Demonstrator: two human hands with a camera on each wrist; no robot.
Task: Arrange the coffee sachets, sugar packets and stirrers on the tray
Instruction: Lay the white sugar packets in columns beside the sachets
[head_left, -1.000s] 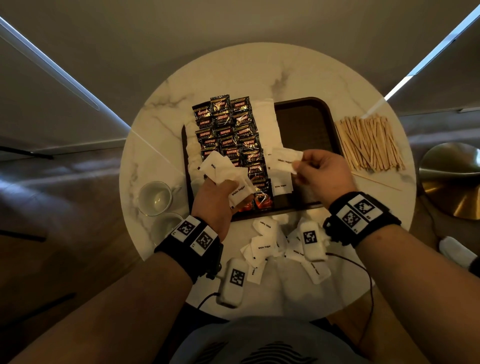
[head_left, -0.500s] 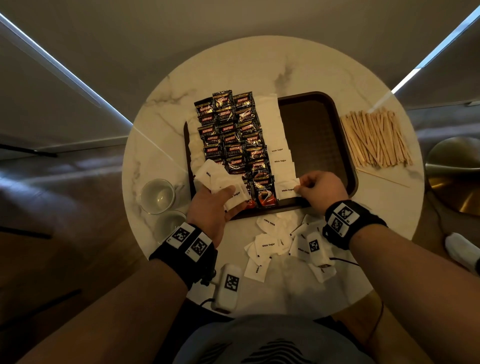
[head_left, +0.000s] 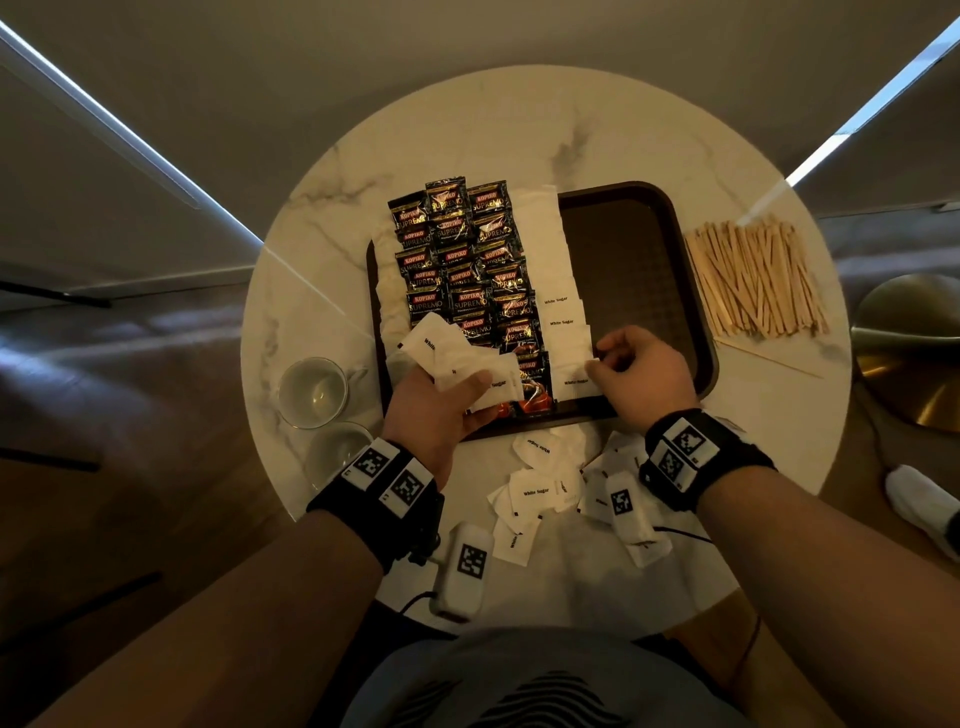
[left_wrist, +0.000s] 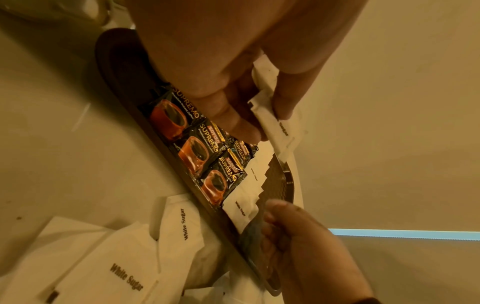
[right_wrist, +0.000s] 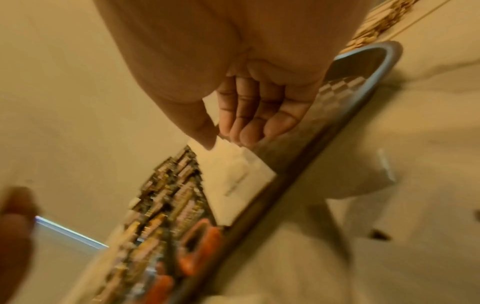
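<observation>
We gripped a fan of white sugar packets in our left hand, while our right hand pinched one packet on the brown tray atop the round marble table.

One brown tray, two glass cups, two hands; coffee sachets in three columns; sugar packets and wooden stirrers too many to count.

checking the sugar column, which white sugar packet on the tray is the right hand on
The nearest-end packet of the column, at the tray's front rim; the right hand touches its corner.
</observation>
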